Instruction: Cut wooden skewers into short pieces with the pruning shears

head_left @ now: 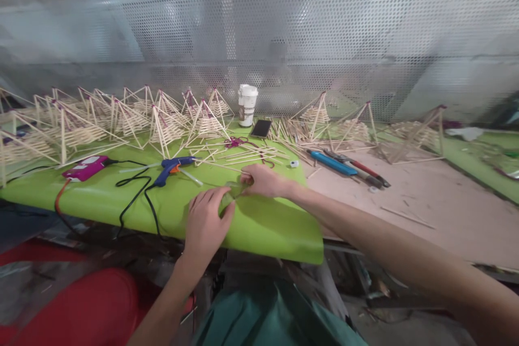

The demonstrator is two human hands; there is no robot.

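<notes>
My left hand [207, 217] lies on the green mat [267, 227] near its front edge, fingers stretched and thumb apart. Just right of it, my right hand [264, 180] has its fingers curled into a pinch; what they hold is hard to make out. A thin wooden stick [222, 166] runs from the left up to those fingers. Something clear and blurred [234, 188] shows between the two hands. A blue glue gun [172, 167] with an orange trigger rests left of them, a clear glue stick [190, 177] beside it.
Several stick pyramids [206, 119] stand along the back. A white cup [247, 105], a phone [261, 128] and loose sticks [253, 154] lie beyond my hands. Rightward are a blue cutter [332, 162] and red-handled pliers [365, 167]. Leftward sits a magenta box [87, 167] with cords.
</notes>
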